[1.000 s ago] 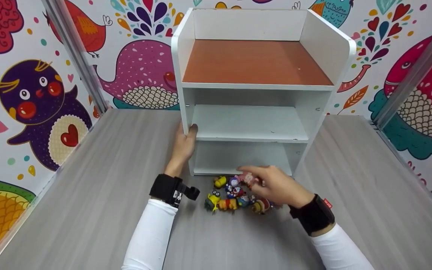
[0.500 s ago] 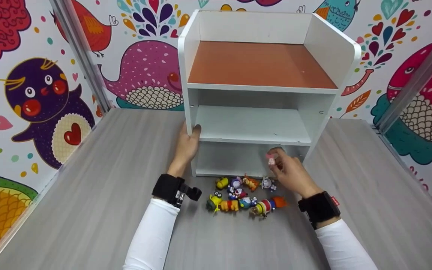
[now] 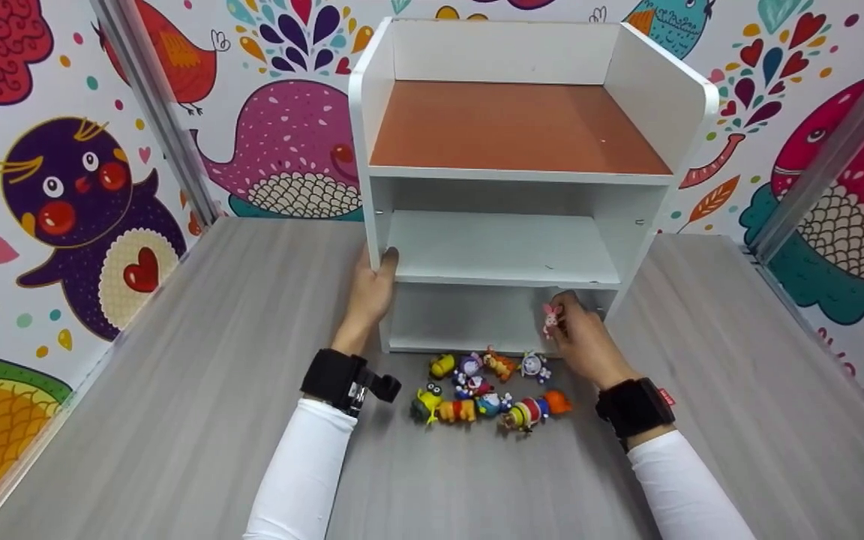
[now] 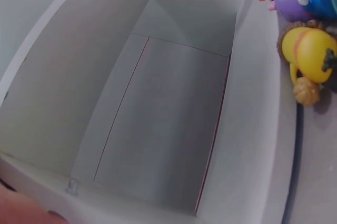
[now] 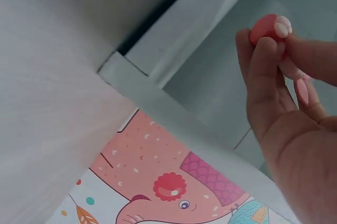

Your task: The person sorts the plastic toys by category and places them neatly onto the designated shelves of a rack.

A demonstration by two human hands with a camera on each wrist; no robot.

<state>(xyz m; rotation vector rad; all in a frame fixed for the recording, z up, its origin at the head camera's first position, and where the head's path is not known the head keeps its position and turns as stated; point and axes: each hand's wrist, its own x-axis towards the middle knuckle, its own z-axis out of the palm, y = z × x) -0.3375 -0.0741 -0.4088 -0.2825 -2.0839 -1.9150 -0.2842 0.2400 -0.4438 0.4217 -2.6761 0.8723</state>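
Observation:
My right hand [image 3: 588, 337] pinches a small pink toy figurine [image 3: 550, 321] with long ears at the right end of the lowest shelf opening. In the right wrist view, thumb and fingers hold the figurine [image 5: 269, 28] in front of the white shelf, partly covering it. My left hand [image 3: 370, 289] grips the left side panel of the white shelf unit [image 3: 503, 282], thumb at the front edge; its other fingers are mostly hidden. Several toy figurines lie on the floor before the unit, among them an orange tiger [image 3: 500, 365] and a yellow one [image 3: 442, 366].
The unit has a brown top board [image 3: 514, 127] between raised sides, and a middle shelf [image 3: 503, 244] above the lowest one. A striped figurine [image 3: 526, 413] lies nearest on the grey wood-look floor [image 3: 439, 487]. Cartoon-printed walls [image 3: 282, 142] stand behind and at both sides.
My right hand has taken the pink figurine from the group and lifted it up to the lowest opening, where it has turned more upright. My left hand stays on the side panel.

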